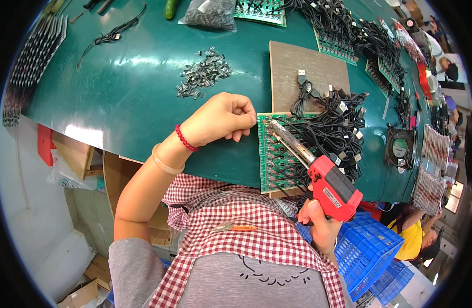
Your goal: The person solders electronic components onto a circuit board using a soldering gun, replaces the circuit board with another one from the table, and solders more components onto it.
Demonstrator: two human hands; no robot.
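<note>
My right hand [318,220] is wrapped round the handle of a red and black soldering gun [334,191]. Its metal tip reaches up and left over the top edge of a green circuit board panel [265,172]. Many black USB cables [344,131] spread off that panel to the right. Close by the panel's upper left corner is my left hand [223,120], its fingers curled and thumb pressed in a pinch. Whatever lies between those fingertips is too small or hidden to make out. A heap of small black parts with metal legs [205,72] lies beyond this hand.
Under the cables is a brown wooden board [292,66]. A clear bag of black parts [210,14] and more cabled panels [336,46] lie at the back. A fan [400,148] stands at right, stacked boards [35,56] at far left. Blue crates [369,246] sit below the table.
</note>
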